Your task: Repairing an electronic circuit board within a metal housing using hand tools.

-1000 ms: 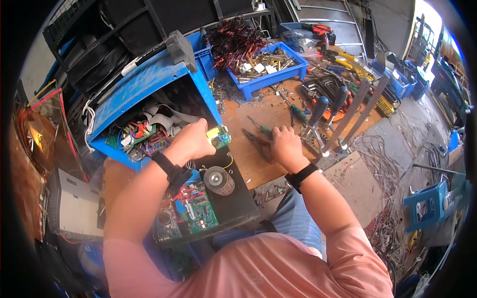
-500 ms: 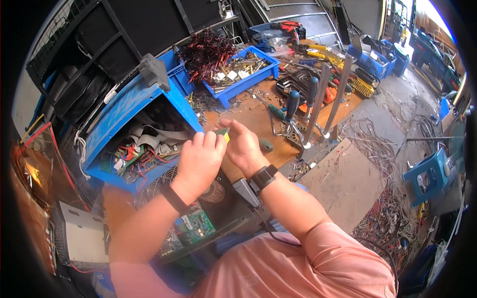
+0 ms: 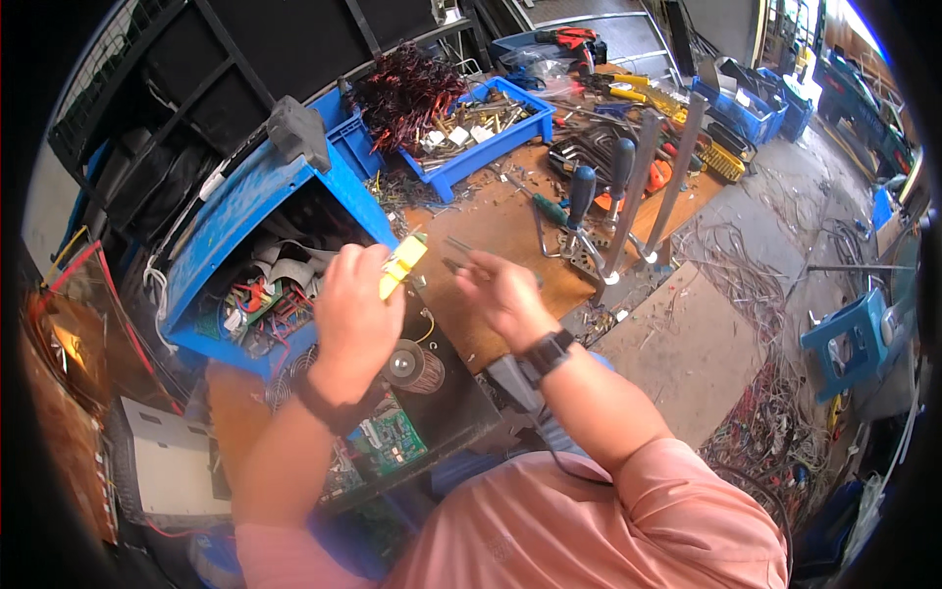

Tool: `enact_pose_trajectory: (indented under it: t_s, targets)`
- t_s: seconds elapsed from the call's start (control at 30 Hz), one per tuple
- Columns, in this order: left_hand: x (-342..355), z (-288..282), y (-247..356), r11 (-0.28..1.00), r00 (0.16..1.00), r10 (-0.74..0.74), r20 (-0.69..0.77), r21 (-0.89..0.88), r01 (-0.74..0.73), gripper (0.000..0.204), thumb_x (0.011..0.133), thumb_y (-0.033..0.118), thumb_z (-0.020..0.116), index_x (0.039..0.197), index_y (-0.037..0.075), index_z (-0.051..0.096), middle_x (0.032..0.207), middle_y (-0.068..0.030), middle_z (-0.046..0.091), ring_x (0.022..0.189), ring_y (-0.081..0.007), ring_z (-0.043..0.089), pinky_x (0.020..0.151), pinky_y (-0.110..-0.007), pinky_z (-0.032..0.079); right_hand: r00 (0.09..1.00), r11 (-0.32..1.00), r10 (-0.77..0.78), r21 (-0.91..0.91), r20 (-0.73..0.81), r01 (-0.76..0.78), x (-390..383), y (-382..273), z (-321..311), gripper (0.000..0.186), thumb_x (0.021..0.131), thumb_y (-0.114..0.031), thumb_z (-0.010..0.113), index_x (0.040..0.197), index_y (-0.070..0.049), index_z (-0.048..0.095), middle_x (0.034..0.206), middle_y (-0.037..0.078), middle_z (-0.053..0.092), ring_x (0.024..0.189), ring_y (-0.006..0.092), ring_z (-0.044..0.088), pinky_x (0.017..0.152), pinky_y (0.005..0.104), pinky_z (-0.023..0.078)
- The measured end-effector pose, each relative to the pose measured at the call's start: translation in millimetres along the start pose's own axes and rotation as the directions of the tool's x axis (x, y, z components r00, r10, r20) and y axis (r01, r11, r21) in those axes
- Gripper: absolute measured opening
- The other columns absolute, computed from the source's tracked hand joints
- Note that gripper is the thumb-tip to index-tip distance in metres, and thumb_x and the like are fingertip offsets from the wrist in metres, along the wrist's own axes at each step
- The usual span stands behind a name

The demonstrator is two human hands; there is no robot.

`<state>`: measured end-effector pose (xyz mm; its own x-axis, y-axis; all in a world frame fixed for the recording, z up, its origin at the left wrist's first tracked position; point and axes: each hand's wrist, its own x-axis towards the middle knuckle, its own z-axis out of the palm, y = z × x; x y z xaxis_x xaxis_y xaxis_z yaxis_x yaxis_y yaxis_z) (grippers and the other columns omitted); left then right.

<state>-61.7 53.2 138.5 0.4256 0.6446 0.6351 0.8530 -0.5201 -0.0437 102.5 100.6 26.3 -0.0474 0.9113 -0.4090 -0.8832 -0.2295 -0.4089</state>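
My left hand (image 3: 355, 314) is closed on a small yellow block (image 3: 401, 263) with a bit of green at its upper end; its exact kind does not show. To the right of it, my right hand (image 3: 503, 296) is held over the wooden bench top (image 3: 453, 312), fingers bent together. Thin dark metal tips (image 3: 457, 251) show at those fingers; I cannot make out what they belong to. A gap separates the two hands. Below my left hand lie a coil-like round part (image 3: 413, 366) and a green circuit board (image 3: 391, 439).
A tilted blue bin (image 3: 235, 231) holds boards and cables on the left. Behind stands a blue tray (image 3: 481, 147) of metal pieces beside tangled dark red wire (image 3: 407, 103). Screwdrivers (image 3: 581, 196) and upright metal bars (image 3: 633, 191) stand at right. Loose cables (image 3: 756, 432) cover the floor.
My hands have moved apart: the left went left with the yellow block, now more fully in sight. My right hand shifted slightly right and down, and thin metal tips now show at its fingers.
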Motion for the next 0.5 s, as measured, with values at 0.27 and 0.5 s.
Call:
enact_pose_trajectory:
  t_s: [0.27,0.5]
  targets:
    - [-65.0,-62.1,-39.3,0.863,0.858,0.497,-0.13,0.177,-0.473,0.039,0.075,0.006,0.07,0.112,0.01,0.059,0.1,-0.0082,0.05,0.087,-0.0265,0.05,0.067,-0.039,0.046,0.423,0.37,-0.794,-0.206,0.435,0.906,-72.1,-48.3,-13.1,0.033,0.092,0.01,0.033,0.115,0.008,0.055,0.11,0.019,0.059,0.086,0.0228,0.067,0.071,0.0307,0.059]
    - [-94.1,-74.2,-39.7,0.877,0.87,0.468,-0.158,0.204,-0.435,0.039,0.078,0.008,0.069,0.116,0.011,0.06,0.104,-0.0076,0.05,0.09,-0.0259,0.05,0.072,-0.039,0.048,0.344,0.107,-0.596,-0.353,0.725,0.929,-33.5,-60.6,128.9,0.036,0.096,-0.004,0.05,0.131,0.003,0.052,0.129,0.018,0.058,0.112,0.026,0.064,0.088,0.0344,0.055]
